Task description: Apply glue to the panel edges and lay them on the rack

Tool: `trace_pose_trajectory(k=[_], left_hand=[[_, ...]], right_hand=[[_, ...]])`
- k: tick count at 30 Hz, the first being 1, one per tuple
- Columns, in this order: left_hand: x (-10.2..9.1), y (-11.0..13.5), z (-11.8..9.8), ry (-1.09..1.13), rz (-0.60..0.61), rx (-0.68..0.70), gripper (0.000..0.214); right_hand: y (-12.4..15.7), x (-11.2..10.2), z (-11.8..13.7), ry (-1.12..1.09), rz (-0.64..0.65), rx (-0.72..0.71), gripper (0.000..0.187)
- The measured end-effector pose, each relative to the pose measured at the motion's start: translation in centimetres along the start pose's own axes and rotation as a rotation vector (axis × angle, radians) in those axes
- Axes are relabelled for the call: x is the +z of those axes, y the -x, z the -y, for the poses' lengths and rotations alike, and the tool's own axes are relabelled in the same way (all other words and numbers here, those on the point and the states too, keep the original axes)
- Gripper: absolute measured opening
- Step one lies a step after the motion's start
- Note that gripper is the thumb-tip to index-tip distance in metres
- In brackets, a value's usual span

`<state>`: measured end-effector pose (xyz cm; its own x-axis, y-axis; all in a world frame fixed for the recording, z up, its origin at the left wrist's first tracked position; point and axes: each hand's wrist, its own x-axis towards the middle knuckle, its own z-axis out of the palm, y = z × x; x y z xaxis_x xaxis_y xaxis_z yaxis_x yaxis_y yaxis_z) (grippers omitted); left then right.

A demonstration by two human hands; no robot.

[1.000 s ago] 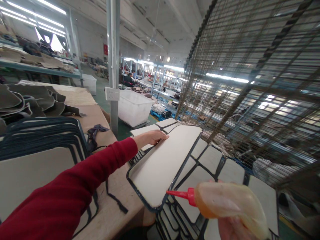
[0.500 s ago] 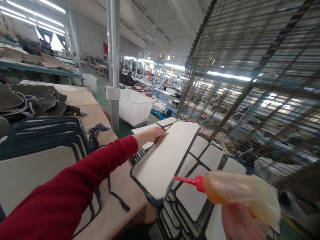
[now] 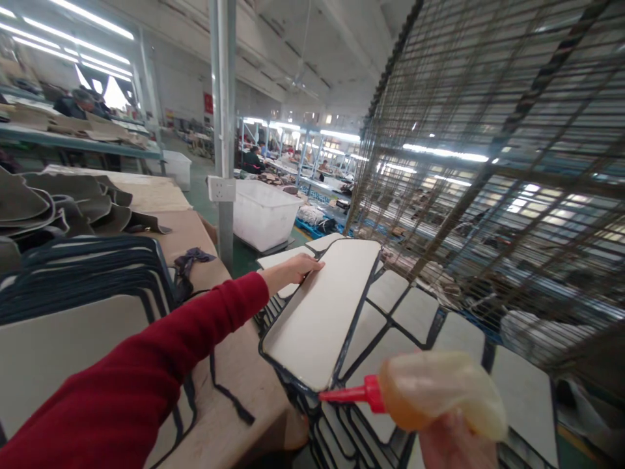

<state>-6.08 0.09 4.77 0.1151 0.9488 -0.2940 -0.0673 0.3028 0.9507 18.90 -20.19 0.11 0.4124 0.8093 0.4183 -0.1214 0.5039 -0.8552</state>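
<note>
My left hand (image 3: 303,266), at the end of a dark red sleeve, grips the far left edge of a white panel with dark edging (image 3: 327,312). The panel is held tilted above several similar pieces. My right hand (image 3: 456,440) is wrapped round a clear squeeze bottle (image 3: 439,394) with amber liquid inside. Its red nozzle (image 3: 346,393) points left, the tip at the panel's near corner; whether it touches I cannot tell. Part of the right hand is cut off by the lower frame edge.
Dark-edged panels (image 3: 73,339) are stacked on the brown table (image 3: 234,384) at left, by grey cut pieces (image 3: 73,202). Spread below the held panel lie more panels (image 3: 415,312). A metal post (image 3: 223,130), a white bin (image 3: 266,215) and a wire rack (image 3: 463,163) stand beyond.
The bottle in my right hand has moved left and down, its nozzle going from the panel's right edge to the near corner. My left hand keeps its hold; the panel has turned slightly.
</note>
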Motion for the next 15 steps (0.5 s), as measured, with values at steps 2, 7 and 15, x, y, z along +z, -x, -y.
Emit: trace_pose_trajectory(k=[2, 7, 15], left_hand=[[0.7, 0.2, 0.4, -0.004, -0.016, 0.029, 0.021], [3.3, 1.5, 1.6, -0.018, 0.056, 0.097, 0.026], [4.6, 3.4, 1.5, 0.032, 0.413, 0.193, 0.028]], right_hand=[[-2.0, 1.4, 0.8, -0.155, -0.141, 0.019, 0.05], [-8.3, 2.6, 0.6, -0.159, -0.242, -0.164, 0.048], [-10.5, -0.6, -1.3, -0.014, -0.297, -0.342, 0.051]])
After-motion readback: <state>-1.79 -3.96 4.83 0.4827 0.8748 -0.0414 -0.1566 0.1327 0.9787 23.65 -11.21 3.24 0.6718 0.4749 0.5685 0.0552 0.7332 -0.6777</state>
